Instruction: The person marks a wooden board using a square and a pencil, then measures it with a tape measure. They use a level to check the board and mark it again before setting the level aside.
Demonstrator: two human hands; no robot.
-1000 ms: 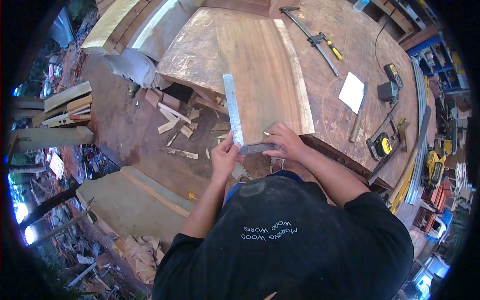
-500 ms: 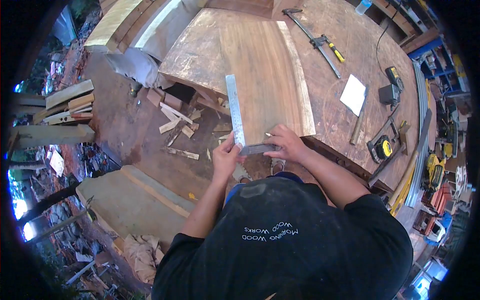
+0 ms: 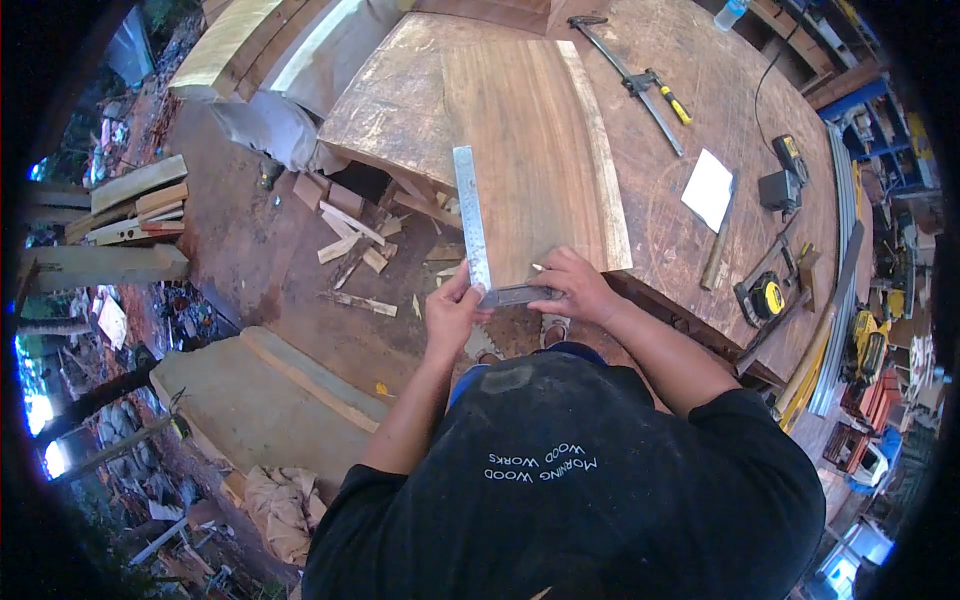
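Observation:
A wide wooden board (image 3: pixel 535 150) with a pale right edge lies on the workbench. Along the board's left side rests the metal blade of a try square (image 3: pixel 471 215); its darker stock lies across the board's near end. My left hand (image 3: pixel 455 305) pinches the square at the corner where blade and stock meet. At the stock's other end, my right hand (image 3: pixel 575 288) has its fingers curled on the stock. A pencil (image 3: pixel 539 268) pokes out between the right fingers, its tip over the board's near end.
On the workbench (image 3: pixel 660 210) lie a bar clamp (image 3: pixel 640 84), white paper (image 3: pixel 708 190), a chisel-like tool (image 3: pixel 718 240), a tape measure (image 3: pixel 766 297) and a charger (image 3: pixel 778 190). Wood offcuts (image 3: pixel 350 240) litter the floor at left. A large slab (image 3: pixel 270 390) stands behind my left arm.
Almost nothing differs. The square and both hands stay in place at the board's near end, with only a slight shift of the view.

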